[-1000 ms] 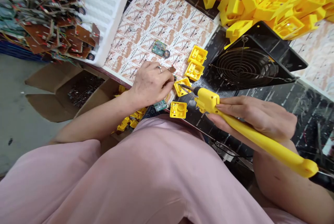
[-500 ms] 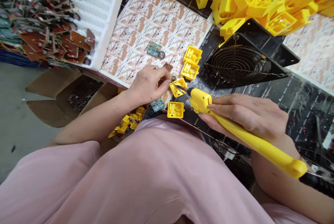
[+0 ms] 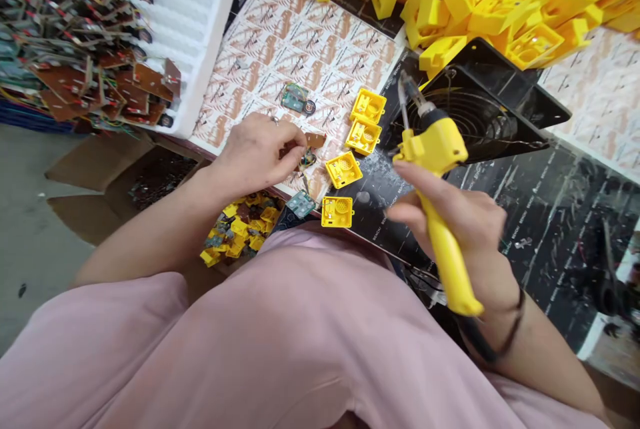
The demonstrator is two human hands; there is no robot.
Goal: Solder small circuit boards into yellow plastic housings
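My right hand [image 3: 465, 219] is wrapped round the handle of a yellow soldering gun [image 3: 436, 147]. Its metal tip points up and away, in front of the black fan. My left hand [image 3: 263, 149] is closed in a pinch on a small circuit board with wires [image 3: 307, 159], partly hidden by the fingers. A brown board piece [image 3: 315, 141] shows just beyond the fingertips. Right of that hand lies an open yellow housing [image 3: 343, 170], with another housing [image 3: 337, 211] nearer my body. Two more housings [image 3: 363, 135] sit farther back. A green circuit board [image 3: 301, 203] lies at the table edge.
A black fan [image 3: 480, 105] stands at the right, below a heap of yellow housings [image 3: 500, 5]. A white foam tray [image 3: 200, 49] bears many boards at the left. Another board [image 3: 296, 98] lies on the printed sheet. Beneath the table edge are cardboard boxes [image 3: 83, 155].
My right hand has lifted the soldering gun from the housing and swung its tip up toward the fan. My left hand has drawn back left, away from that housing.
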